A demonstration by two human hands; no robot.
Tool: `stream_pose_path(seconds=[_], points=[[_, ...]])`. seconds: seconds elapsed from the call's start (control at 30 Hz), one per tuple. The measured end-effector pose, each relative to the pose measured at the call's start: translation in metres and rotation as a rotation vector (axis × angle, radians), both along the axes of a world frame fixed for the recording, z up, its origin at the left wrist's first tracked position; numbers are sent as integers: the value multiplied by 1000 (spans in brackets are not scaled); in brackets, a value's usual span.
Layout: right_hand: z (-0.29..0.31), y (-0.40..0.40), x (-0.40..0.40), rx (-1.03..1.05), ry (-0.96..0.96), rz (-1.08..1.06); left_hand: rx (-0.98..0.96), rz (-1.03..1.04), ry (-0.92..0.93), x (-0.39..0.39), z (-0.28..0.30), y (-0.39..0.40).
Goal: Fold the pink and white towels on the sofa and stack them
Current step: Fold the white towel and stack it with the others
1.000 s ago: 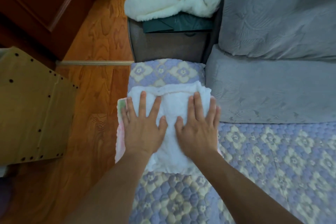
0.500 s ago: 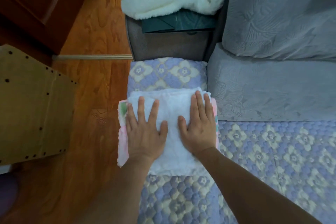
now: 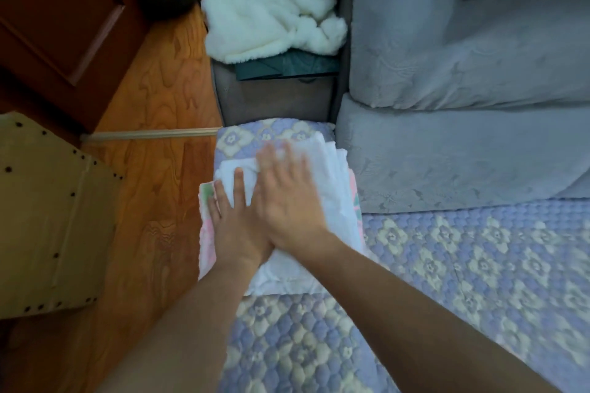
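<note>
The grey sofa (image 3: 463, 143) takes up the right side, its seat covered by a quilted cover (image 3: 479, 265) in purple and cream flowers, and the wood floor (image 3: 153, 124) runs along its left edge. A brown cardboard panel (image 3: 48, 220) stands on the floor well to the left of the sofa, with a dark wooden door (image 3: 64, 16) beyond it. Past the far end of the sofa seat sits a dark box (image 3: 274, 99), and a fluffy white blanket (image 3: 271, 22) is heaped on top of it. The towels lie stacked at the far left corner of the sofa seat, on the quilted cover: the folded white towel (image 3: 332, 188) is on top, and the pink towel (image 3: 206, 233) lies under it, showing along the left edge that overhangs the sofa's side and as a thin strip on the right. Both hands are flat on the stack with straight, spread fingers, gripping nothing. The left hand (image 3: 233, 220) presses the left part of the white towel, its outer fingers reaching the pink towel's edge. The right hand (image 3: 287, 198), blurred, lies close against the left hand and partly over it, palm down on the white towel.
</note>
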State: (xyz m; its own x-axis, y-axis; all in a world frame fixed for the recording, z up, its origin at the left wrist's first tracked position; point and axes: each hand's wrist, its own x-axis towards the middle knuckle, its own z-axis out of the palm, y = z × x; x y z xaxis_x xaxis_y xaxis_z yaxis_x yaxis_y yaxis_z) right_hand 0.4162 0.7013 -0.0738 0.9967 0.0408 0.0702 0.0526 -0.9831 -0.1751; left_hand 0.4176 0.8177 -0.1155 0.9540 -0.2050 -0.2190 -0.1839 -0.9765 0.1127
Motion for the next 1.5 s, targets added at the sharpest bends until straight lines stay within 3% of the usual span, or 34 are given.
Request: stream_pose_path(seconds=[0.07, 0.1, 0.2, 0.27, 0.33, 0.4, 0.53, 0.6, 0.63, 0.7, 0.73, 0.83, 0.9, 1.0, 1.07, 1.23, 1.33, 1.4, 1.5], points=[[3, -7, 6, -66, 44, 129, -13, -1, -9, -2, 5, 2], [-2, -21, 8, -120, 76, 79, -46, 7, -14, -2, 6, 1], [-18, -67, 12, -101, 329, -302, -87, 35, -31, 2, -3, -6], [-8, -71, 11, -66, 274, -471, -64, -6, -121, 3, -3, -10], [3, -44, 0, -55, 5, -368, 0, -136, -222, 8, 3, -8], [-5, -19, -27, -25, -88, -134, 67, -265, -193, 22, 5, -5], [-31, -29, -73, -32, 135, -218, -68, -149, 60, 67, -6, 14], [-35, -31, -70, -66, 158, -229, -96, 17, 62, 66, 3, 28], [-35, -26, -67, -69, 169, -225, -81, 27, -25, 52, 12, 30], [-36, -20, -64, -64, 171, -227, -136, -134, -263, 5, 27, 28], [-35, -20, -66, -44, 168, -211, -173, -254, -275, -20, 24, 28], [-26, -39, -82, -58, 156, -96, -85, -329, -6, -62, 12, 43], [-18, -54, -99, -17, 212, -282, -61, -308, 86, -53, 18, 44], [-2, -62, -121, 419, 297, -764, -60, -322, 188, -37, 39, 34], [13, -49, -127, 598, 359, -854, -97, -303, 188, -37, 47, 32], [41, -15, -144, 559, 159, -916, -196, -227, 167, -40, 47, 42], [27, -1, -162, 162, -38, -791, -172, -234, 159, -43, 37, 40], [20, 6, -168, 19, -167, -708, -187, -220, 129, -48, 31, 38], [17, 11, -166, 260, -199, -762, -225, -213, 79, -52, 24, 39]])
